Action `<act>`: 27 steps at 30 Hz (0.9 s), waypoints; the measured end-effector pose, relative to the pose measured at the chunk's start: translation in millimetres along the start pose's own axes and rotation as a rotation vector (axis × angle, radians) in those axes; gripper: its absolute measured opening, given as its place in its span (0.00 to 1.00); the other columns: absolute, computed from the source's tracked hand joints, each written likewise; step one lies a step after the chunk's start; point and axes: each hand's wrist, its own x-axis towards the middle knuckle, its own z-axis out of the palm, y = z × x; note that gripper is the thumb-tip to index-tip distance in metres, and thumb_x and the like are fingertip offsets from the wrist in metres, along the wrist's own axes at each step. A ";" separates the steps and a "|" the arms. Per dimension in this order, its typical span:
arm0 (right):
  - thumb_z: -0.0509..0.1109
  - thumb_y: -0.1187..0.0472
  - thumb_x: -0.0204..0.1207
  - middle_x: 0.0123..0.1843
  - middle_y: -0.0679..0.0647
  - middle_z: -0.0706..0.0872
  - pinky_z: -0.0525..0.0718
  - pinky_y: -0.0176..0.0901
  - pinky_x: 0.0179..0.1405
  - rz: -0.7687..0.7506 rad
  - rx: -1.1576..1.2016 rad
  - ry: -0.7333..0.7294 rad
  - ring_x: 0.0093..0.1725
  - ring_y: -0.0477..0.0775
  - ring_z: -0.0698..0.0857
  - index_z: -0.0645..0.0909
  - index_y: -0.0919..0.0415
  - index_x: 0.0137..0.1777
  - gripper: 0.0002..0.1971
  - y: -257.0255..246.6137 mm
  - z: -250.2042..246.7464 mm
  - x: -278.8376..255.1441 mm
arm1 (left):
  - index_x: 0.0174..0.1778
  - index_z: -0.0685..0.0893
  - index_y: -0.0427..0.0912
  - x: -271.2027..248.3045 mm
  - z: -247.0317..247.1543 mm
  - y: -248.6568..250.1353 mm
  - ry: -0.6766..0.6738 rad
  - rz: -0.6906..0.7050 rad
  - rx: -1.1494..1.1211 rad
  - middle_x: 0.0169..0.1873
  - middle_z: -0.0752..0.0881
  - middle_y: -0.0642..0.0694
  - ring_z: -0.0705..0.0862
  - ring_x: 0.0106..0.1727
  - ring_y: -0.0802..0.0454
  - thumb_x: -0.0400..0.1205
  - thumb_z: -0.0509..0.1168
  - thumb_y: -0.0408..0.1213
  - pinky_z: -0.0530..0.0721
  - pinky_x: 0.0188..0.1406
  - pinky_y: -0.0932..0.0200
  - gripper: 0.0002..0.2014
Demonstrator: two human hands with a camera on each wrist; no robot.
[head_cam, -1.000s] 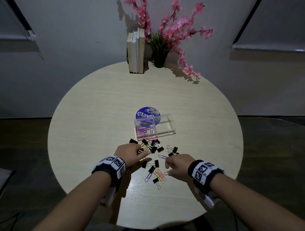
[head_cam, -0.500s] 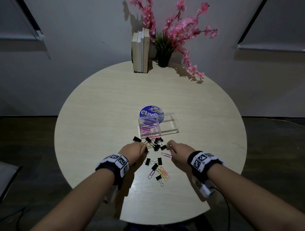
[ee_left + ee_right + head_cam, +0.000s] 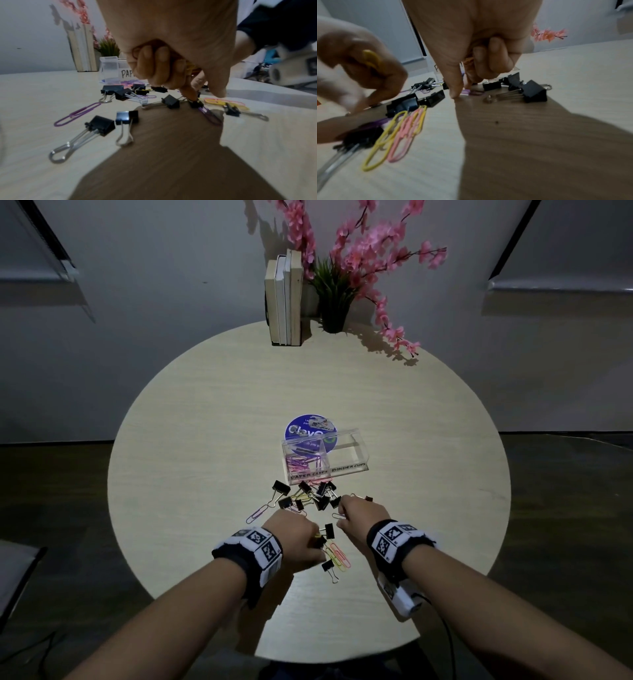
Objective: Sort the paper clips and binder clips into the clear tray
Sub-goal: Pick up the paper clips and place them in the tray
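**Coloured clips gathered in both hands, tray half filled**

Pale wood of the round table (image 3: 205,440) carries everything in the head view. The clear tray (image 3: 356,470) sits mid-table, its left cell labelled for paper clips and already holding pink and purple ones; the right cell, labelled for binder clips, looks bare. Just in front of it lies the mixed pile of black binder clips (image 3: 318,494) and coloured paper clips (image 3: 337,556). Half a second ago both hands were up at the far edge of the pile; now the left hand (image 3: 294,539) has dropped back toward the near clips, while the right hand (image 3: 363,517) stays close to the middle of the pile. I judge that both are collecting paper clips before a trip to the tray.

From the left wrist, the left hand (image 3: 171,47) is curled closed, orange and yellow wire showing inside the fist, its thumb and forefinger reaching down at a purple paper clip (image 3: 210,115) beside a small binder clip (image 3: 195,103).

From the right wrist, the right hand (image 3: 479,47) has its fingers (image 3: 496,56) folded over orange wire, thumb tip pressing the table beside another purple clip (image 3: 472,92); whether it is pinched yet I cannot tell. Yellow and pink clips (image 3: 399,135) wait nearby.
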 end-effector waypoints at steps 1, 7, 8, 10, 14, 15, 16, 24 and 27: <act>0.63 0.55 0.79 0.56 0.57 0.84 0.75 0.47 0.48 0.003 0.000 -0.006 0.60 0.62 0.83 0.72 0.56 0.50 0.06 -0.6 1.0 1.5 | 0.49 0.84 0.39 -0.6 3.5 2.1 -0.027 0.001 0.032 0.40 0.86 0.40 0.84 0.43 0.41 0.79 0.60 0.61 0.77 0.42 0.54 0.26; 0.58 0.57 0.83 0.61 0.62 0.82 0.73 0.49 0.48 0.012 -0.027 -0.026 0.61 0.65 0.82 0.75 0.64 0.59 0.12 -3.6 -5.7 3.0 | 0.55 0.82 0.38 0.3 17.5 9.5 0.029 -0.061 -0.049 0.52 0.89 0.39 0.86 0.55 0.38 0.80 0.63 0.53 0.82 0.50 0.51 0.20; 0.56 0.57 0.83 0.62 0.62 0.81 0.75 0.51 0.49 0.009 -0.022 -0.016 0.60 0.65 0.82 0.74 0.65 0.60 0.14 -3.2 -8.0 0.2 | 0.56 0.81 0.38 0.9 17.1 9.2 0.039 -0.079 -0.057 0.53 0.88 0.39 0.86 0.56 0.39 0.81 0.62 0.51 0.82 0.51 0.50 0.19; 0.54 0.57 0.84 0.58 0.63 0.83 0.73 0.49 0.46 -0.036 0.003 -0.014 0.56 0.65 0.83 0.72 0.63 0.58 0.12 0.1 -9.8 -6.2 | 0.57 0.81 0.38 2.9 16.0 6.3 0.048 -0.112 -0.077 0.55 0.88 0.40 0.85 0.59 0.40 0.82 0.61 0.49 0.83 0.54 0.50 0.17; 0.54 0.62 0.80 0.46 0.49 0.83 0.71 0.43 0.44 -0.096 0.060 -0.062 0.50 0.61 0.82 0.69 0.57 0.58 0.08 10.1 -10.2 -24.1 | 0.59 0.79 0.38 4.1 16.5 -3.2 0.037 -0.128 -0.120 0.57 0.87 0.41 0.84 0.59 0.41 0.84 0.59 0.48 0.83 0.56 0.50 0.17; 0.53 0.63 0.80 0.50 0.49 0.84 0.72 0.43 0.45 -0.096 0.043 -0.077 0.52 0.60 0.83 0.70 0.56 0.62 0.12 11.3 -9.9 -28.6 | 0.60 0.78 0.38 3.3 17.5 -5.3 0.041 -0.120 -0.123 0.56 0.87 0.40 0.85 0.58 0.40 0.85 0.57 0.47 0.83 0.55 0.49 0.17; 0.52 0.64 0.80 0.54 0.52 0.85 0.72 0.42 0.45 -0.091 0.030 -0.101 0.54 0.59 0.83 0.71 0.57 0.64 0.15 11.7 -9.3 -33.0 | 0.61 0.77 0.37 2.1 18.8 -7.5 0.050 -0.115 -0.134 0.55 0.87 0.40 0.85 0.56 0.39 0.86 0.54 0.46 0.83 0.53 0.49 0.17; 0.60 0.52 0.77 0.40 0.49 0.79 0.71 0.43 0.34 -0.009 0.170 -0.164 0.42 0.54 0.78 0.72 0.53 0.43 0.06 5.7 8.0 -39.7 | 0.60 0.69 0.38 -6.8 16.6 -13.1 0.156 -0.082 -0.275 0.49 0.87 0.36 0.85 0.48 0.36 0.88 0.48 0.45 0.78 0.43 0.50 0.14; 0.67 0.41 0.71 0.43 0.50 0.77 0.72 0.44 0.36 0.006 -0.047 -0.167 0.42 0.54 0.76 0.68 0.54 0.47 0.18 -0.4 14.8 -42.0 | 0.65 0.67 0.42 -6.4 12.0 -4.3 0.181 -0.107 -0.293 0.46 0.89 0.36 0.87 0.47 0.35 0.88 0.48 0.46 0.80 0.43 0.49 0.14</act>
